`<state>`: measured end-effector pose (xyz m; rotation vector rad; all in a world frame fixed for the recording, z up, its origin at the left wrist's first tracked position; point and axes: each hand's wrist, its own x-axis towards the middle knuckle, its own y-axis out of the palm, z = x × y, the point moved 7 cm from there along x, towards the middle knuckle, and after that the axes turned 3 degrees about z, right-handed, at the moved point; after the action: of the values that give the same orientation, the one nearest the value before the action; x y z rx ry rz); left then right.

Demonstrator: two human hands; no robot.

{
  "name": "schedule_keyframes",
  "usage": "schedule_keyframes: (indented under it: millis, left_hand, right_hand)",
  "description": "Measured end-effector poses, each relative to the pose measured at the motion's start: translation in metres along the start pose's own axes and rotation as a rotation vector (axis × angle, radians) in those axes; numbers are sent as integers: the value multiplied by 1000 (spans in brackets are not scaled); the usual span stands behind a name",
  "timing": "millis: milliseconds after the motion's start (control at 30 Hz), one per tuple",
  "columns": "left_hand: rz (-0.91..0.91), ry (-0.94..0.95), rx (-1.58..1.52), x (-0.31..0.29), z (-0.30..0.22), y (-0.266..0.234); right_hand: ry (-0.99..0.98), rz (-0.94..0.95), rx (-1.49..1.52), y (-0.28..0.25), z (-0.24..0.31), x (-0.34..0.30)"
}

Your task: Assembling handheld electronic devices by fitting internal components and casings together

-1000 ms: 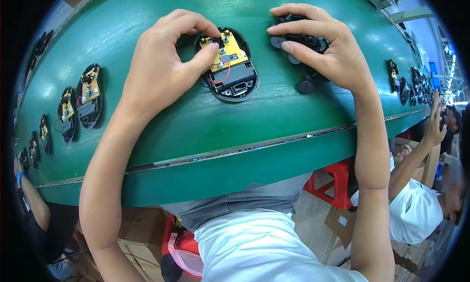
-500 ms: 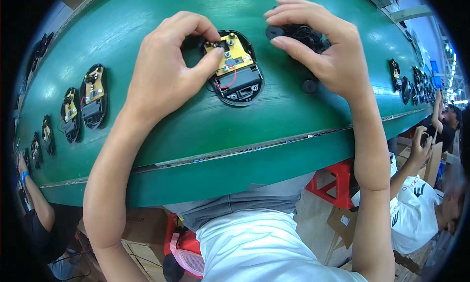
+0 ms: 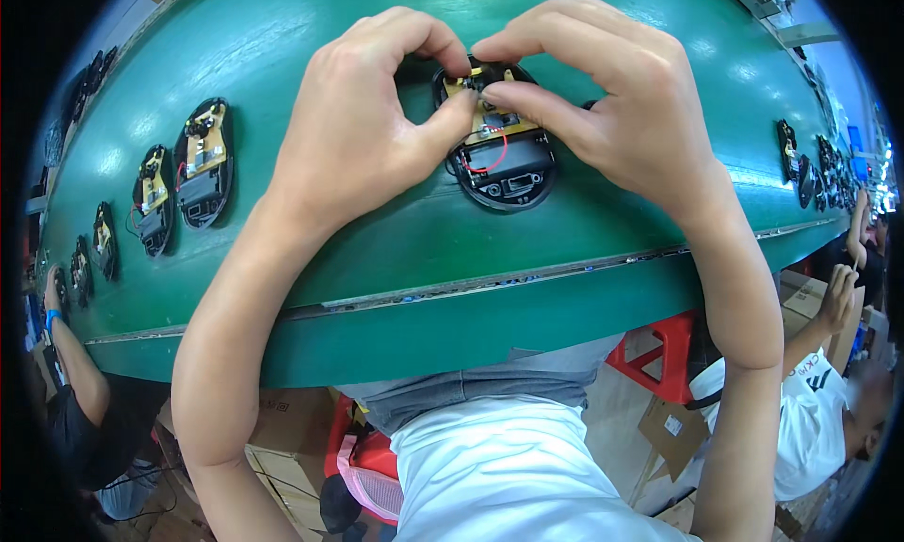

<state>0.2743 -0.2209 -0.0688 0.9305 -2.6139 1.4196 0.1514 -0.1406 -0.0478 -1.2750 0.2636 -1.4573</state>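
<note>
An opened computer mouse (image 3: 508, 182) lies on the green bench in front of me, its yellow circuit board, dark battery compartment and a looped red wire facing up. My left hand (image 3: 363, 109) reaches over its left side, thumb and forefinger closed at the far part of the board. From the other side my right hand (image 3: 626, 90) comes in with its thumb and forefinger closed at the same spot. The fingertips of both hands nearly touch around small dark parts, and they hide what each one grips. Black round parts behind my right hand are mostly covered by it.
More opened mice (image 3: 204, 165) stand in a line along the green bench (image 3: 395, 250) to the left, with others (image 3: 787, 151) at the far right. A co-worker's hand (image 3: 54, 292) is at the left end. Another person's hand (image 3: 835, 302) and a red stool (image 3: 667, 358) are at right.
My right hand has moved left from the loose black round parts to the mouse, and its fingers have closed. My left hand stays at the board. The view has shifted slightly.
</note>
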Motion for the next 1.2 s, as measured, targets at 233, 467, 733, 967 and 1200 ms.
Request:
schedule_keyframes:
  millis: [233, 467, 733, 967, 1200]
  left_hand:
    - [40, -42, 10, -1, -3, 0]
    - [-69, 50, -97, 3, -10, -1]
    - [84, 27, -6, 3, -3, 4]
    - [108, -25, -59, 3, -5, 6]
    - [112, 38, -39, 4, -11, 4]
  right_hand:
    - [57, -53, 119, 6, -10, -3]
    - [0, -37, 194, 1, -15, -3]
    - [66, -21, 137, 2, -23, -11]
    - [5, -130, 205, 0, -24, -14]
    - [-44, -197, 361, 1, -25, -15]
